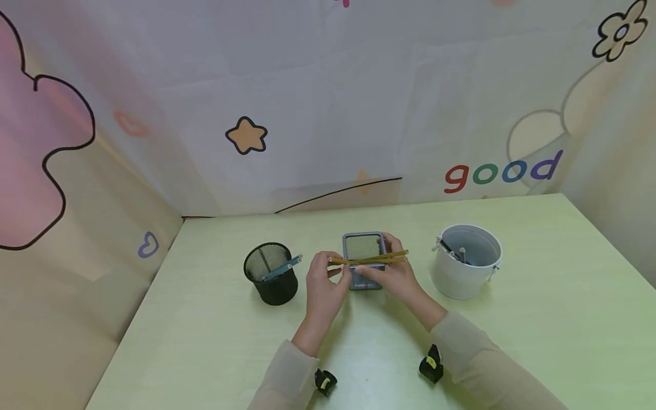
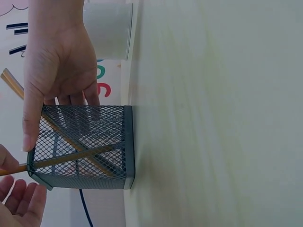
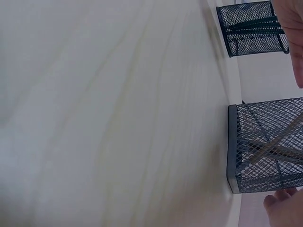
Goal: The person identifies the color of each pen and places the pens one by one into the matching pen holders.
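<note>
A grey square mesh pen holder (image 1: 364, 247) stands in the middle of the table with several yellow pencils (image 1: 386, 259) slanting out of it. In the left wrist view the pencils cross inside the mesh holder (image 2: 83, 146). My left hand (image 1: 327, 287) is at the holder's left rim and pinches the upper part of a pencil (image 2: 19, 168) that leans left. My right hand (image 1: 400, 278) grips the holder's right side, thumb at the front rim and fingers behind. From the right wrist, the holder (image 3: 270, 146) shows between both hands.
To the left stands a black round mesh cup (image 1: 277, 290) with blue pencils (image 1: 282, 269) leaning out. A white bucket (image 1: 456, 279) with a few dark and light sticks (image 1: 451, 249) inside stands to the right. Behind the table (image 1: 205, 341) hangs a printed cloth (image 1: 328, 114).
</note>
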Tool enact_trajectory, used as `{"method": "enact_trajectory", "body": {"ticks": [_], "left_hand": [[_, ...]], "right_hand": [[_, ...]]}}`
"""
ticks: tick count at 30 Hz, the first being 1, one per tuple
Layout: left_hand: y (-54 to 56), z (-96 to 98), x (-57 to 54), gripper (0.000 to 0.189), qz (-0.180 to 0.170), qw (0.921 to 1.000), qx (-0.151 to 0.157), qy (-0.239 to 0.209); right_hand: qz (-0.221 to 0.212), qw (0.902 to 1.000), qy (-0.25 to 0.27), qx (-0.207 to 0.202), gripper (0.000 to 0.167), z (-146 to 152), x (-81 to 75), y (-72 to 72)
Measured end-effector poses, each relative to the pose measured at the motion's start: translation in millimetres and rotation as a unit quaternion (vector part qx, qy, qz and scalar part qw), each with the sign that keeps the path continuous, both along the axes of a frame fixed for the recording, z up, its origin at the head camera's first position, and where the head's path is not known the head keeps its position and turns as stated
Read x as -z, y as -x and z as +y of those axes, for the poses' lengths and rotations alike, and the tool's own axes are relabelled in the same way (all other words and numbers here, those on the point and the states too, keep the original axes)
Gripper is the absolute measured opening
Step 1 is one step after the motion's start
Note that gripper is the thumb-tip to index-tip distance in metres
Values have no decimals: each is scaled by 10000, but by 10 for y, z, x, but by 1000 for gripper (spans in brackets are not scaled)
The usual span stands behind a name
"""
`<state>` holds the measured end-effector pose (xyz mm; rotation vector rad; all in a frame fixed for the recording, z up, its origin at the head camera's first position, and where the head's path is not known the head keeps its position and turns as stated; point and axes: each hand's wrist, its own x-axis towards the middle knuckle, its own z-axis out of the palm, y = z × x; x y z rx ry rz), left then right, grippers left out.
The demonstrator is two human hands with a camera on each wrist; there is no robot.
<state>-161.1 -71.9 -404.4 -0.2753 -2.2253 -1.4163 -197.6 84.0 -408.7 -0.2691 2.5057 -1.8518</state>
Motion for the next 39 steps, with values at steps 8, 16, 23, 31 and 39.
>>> {"method": "enact_trajectory", "body": {"ticks": [8, 16, 23, 31, 39], "left_hand": [[-18, -22, 0, 29, -386, 9990, 66, 211], [-43, -26, -28, 45, -761, 9960, 129, 450], [-47, -59, -30, 50, -713, 9942, 145, 797], [-71, -91, -6, 57, -1119, 9852, 137, 1288], [-117, -121, 62, 61, -954, 9733, 205, 2078]], "right_hand": [[-79, 9999, -16, 124, 97, 26, 26, -21], [-105, 9997, 110, 198, 98, 103, 30, -65], [319, 9973, -605, 278, 99, 146, 61, -98], [866, 9824, -1626, 309, 99, 153, 70, -161], [710, 9734, -2144, 376, 91, 286, 123, -316]]}}
